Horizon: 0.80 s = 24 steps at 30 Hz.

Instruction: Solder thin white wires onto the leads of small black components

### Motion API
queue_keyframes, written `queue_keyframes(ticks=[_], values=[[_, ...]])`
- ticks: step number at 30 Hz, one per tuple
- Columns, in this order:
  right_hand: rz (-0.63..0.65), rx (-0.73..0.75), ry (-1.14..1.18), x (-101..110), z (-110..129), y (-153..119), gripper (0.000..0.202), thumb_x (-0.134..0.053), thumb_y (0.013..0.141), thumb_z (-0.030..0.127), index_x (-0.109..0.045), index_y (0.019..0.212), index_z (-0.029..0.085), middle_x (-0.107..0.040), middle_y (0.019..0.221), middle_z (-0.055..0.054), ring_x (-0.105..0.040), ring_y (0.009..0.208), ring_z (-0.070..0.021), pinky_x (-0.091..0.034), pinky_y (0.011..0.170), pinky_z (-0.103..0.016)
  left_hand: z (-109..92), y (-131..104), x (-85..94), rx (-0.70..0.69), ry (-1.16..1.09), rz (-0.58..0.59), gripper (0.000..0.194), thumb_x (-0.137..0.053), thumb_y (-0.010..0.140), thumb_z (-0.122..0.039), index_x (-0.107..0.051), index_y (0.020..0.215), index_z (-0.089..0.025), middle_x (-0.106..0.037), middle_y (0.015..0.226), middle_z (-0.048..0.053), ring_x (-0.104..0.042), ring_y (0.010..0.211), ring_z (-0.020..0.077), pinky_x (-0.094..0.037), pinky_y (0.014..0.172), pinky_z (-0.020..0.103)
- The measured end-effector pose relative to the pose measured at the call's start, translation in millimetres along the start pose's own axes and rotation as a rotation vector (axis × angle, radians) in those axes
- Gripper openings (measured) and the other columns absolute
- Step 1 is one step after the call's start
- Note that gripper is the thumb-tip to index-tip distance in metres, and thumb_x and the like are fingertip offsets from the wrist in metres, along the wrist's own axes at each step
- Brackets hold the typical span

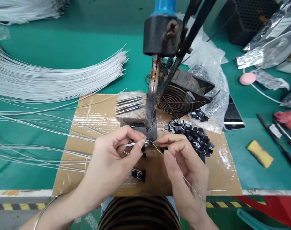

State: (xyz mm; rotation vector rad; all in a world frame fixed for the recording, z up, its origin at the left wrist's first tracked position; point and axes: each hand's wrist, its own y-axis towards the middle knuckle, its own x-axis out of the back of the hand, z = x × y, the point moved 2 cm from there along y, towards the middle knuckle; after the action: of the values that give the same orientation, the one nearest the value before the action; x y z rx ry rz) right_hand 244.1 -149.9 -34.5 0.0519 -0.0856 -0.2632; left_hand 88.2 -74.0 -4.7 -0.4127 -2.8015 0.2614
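My left hand (114,159) pinches thin white wires just behind a small black connector (150,141). Between the thumb and fingers of my right hand (186,172) runs a thin solder wire (157,148), its end reaching toward that connector. Directly above hangs a mounted soldering iron (153,89), tip down, close over the connector; whether they touch I cannot tell. Several wired black connectors (138,174) lie on the cardboard below my left hand. Beyond my right hand is a pile of loose black connectors (195,137).
A cardboard sheet (222,172) covers the green table (64,48). Behind the iron stand a pale block (131,116) with metal rods and a black fan (181,99). A large bundle of white wires (64,80) lies left. Bubble wrap (212,83) and a yellow sponge (259,154) are right.
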Motion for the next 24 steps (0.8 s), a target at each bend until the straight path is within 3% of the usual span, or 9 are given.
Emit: queue_keyframes(ticks=[2,4,12,24], values=[[-0.014,-0.01,0.044,-1.2,1.6,2.2,0.016,-0.057,0.103,0.016,-0.059,0.09,0.024,-0.069,0.124,-0.006,-0.062,0.126,-0.0243,-0.048,0.109,-0.042,-0.3,1.1,-0.1,0.009,0.001,0.006,0.007,-0.072,0.088,-0.02,-0.072,0.081,-0.017,-0.076,0.078,0.001,-0.062,0.067,0.0112,-0.05,0.058,0.019],[-0.017,-0.037,0.071,-2.5,3.6,3.6,0.017,-0.06,0.102,0.015,-0.059,0.088,0.025,-0.074,0.125,-0.006,-0.065,0.129,-0.0255,-0.05,0.11,-0.044,-0.3,1.7,-0.1,0.014,0.001,0.008,0.007,-0.072,0.088,-0.021,-0.072,0.082,-0.018,-0.076,0.078,0.001,-0.063,0.068,0.0122,-0.051,0.06,0.02],[-0.038,-0.072,0.071,-4.2,8.8,8.0,0.02,-0.064,0.097,0.012,-0.06,0.083,0.026,-0.08,0.119,-0.003,-0.073,0.122,-0.0222,-0.057,0.104,-0.037,-1.1,2.4,3.7,-0.01,0.041,-0.027,0.007,-0.072,0.087,-0.021,-0.072,0.08,-0.019,-0.076,0.079,0.001,-0.067,0.068,0.0128,-0.05,0.058,0.021],[-0.104,-0.123,0.113,-10.7,13.0,16.7,0.02,-0.067,0.093,0.015,-0.059,0.078,0.025,-0.081,0.119,-0.006,-0.075,0.118,-0.0266,-0.055,0.108,-0.046,-5.6,9.7,5.0,-0.036,0.069,-0.057,0.007,-0.072,0.086,-0.02,-0.07,0.079,-0.02,-0.076,0.082,0.0,-0.066,0.068,0.0128,-0.045,0.055,0.022]])
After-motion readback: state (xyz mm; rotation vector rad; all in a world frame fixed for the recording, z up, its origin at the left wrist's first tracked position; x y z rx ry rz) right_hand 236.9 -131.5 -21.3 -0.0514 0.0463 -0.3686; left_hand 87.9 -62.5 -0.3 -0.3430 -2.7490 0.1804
